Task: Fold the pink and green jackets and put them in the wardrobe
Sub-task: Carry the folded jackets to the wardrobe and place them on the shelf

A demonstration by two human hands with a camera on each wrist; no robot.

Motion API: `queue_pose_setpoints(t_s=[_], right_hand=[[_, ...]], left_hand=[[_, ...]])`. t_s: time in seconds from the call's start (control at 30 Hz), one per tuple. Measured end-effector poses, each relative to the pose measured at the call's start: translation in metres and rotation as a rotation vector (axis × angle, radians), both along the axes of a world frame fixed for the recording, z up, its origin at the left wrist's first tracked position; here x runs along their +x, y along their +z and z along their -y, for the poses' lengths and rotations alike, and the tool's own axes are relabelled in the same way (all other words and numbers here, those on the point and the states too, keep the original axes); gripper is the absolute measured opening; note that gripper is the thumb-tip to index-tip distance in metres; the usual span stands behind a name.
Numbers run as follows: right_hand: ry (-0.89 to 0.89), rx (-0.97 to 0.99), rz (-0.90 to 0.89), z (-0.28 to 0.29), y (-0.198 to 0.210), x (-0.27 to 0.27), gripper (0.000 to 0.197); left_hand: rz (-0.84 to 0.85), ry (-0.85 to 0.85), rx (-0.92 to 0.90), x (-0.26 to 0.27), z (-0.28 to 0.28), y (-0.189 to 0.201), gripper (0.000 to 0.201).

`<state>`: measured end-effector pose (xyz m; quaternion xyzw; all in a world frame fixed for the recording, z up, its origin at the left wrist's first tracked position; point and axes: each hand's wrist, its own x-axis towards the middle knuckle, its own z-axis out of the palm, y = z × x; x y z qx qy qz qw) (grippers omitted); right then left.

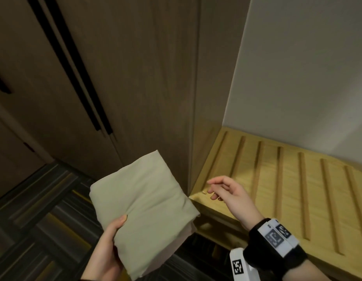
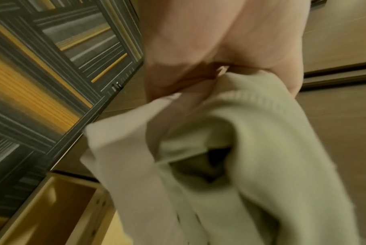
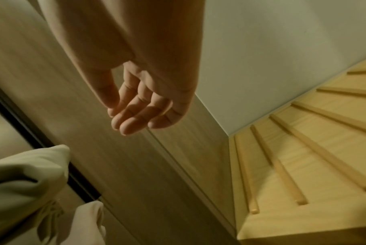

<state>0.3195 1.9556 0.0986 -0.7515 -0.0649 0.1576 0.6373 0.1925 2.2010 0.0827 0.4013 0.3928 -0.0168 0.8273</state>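
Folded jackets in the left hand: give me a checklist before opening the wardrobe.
1. Left hand grips the stack: ok, thumb on top, fingers beneath.
2. Green jacket folded: ok.
3. Pink jacket folded beneath it: cannot tell, only an edge shows.
4. Right hand free: ok, fingers relaxed, holding nothing.
5. Wardrobe door open: not ok, closed.
6. Slatted wooden bench clear of the stack: ok.
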Motion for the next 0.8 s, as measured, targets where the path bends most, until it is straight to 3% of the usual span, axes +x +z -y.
queue_pose_setpoints(t_s=[0.23, 0.37, 0.63, 0.8], right_hand=[[0.007, 0.003, 0.056, -0.118, 0.0, -0.007, 0.016], [0.018, -0.067, 0.117, -0.167, 0.001, 0.009, 0.018], [0.073, -0.06, 0.239, -0.272, 0.009, 0.075, 0.017], [0.077, -0.109, 0.328, -0.342, 0.024, 0.115, 0.019]], left_hand=[[0.028, 0.076, 0.023, -0.011, -0.113, 0.007, 0.043], [0.03, 0.124, -0.014, -0.003, -0.149, 0.015, 0.021], [0.064, 0.188, -0.013, 0.044, -0.237, 0.025, 0.025], [0.094, 0.211, 0.056, 0.078, -0.294, 0.033, 0.04]])
